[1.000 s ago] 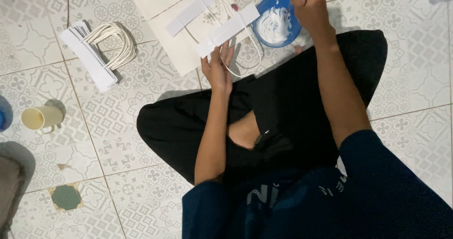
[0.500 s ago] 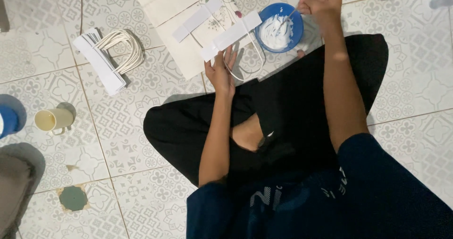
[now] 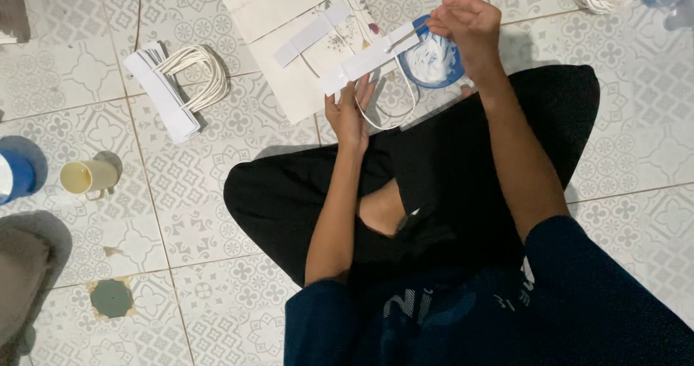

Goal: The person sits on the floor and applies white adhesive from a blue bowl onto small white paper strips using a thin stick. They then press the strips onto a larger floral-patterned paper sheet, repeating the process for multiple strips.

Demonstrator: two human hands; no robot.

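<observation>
Since the earlier frame, the right hand [image 3: 466, 26] has dropped from beyond the blue bowl [image 3: 434, 55] to sit over its rim, fingers pinched on a thin stick-like tool whose tip touches the white paper strip [image 3: 369, 59]. That strip, held over the floor between bowl and flat paper bag [image 3: 303, 41], is gripped at its near end by the left hand [image 3: 347, 113], which also holds a white cord loop [image 3: 387, 109]. Paper this thin looks light and floppy, best held by its end. What fills the bowl is hard to make out; more cord [image 3: 195, 73] lies well apart.
</observation>
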